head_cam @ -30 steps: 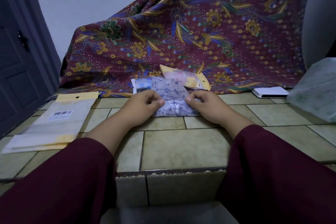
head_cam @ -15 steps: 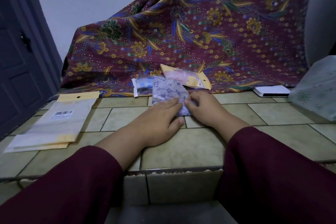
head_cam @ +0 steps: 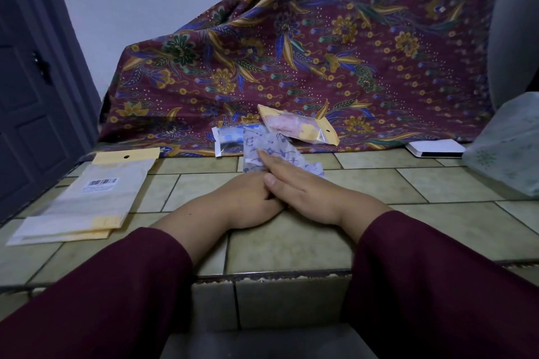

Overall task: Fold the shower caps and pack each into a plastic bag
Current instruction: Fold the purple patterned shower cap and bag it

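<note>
Head view: right hand point(head_cam: 303, 192), fingers straight and together, presses one cap point(head_cam: 271, 151) on tiles point(head_cam: 291, 242); left hand point(head_cam: 248, 201) fingers hidden, cannot tell. Two packed bags point(head_cam: 297, 128) behind; empty bags point(head_cam: 96, 198) left.

Dim, bluish indoor light, no clear source. Soft shadows only; no glare. Wide-angle view bends the door point(head_cam: 26, 90) and tile lines near the edges. Sleeves point(head_cam: 455, 285) at the bottom are soft and dark. Centre is reasonably sharp.
</note>
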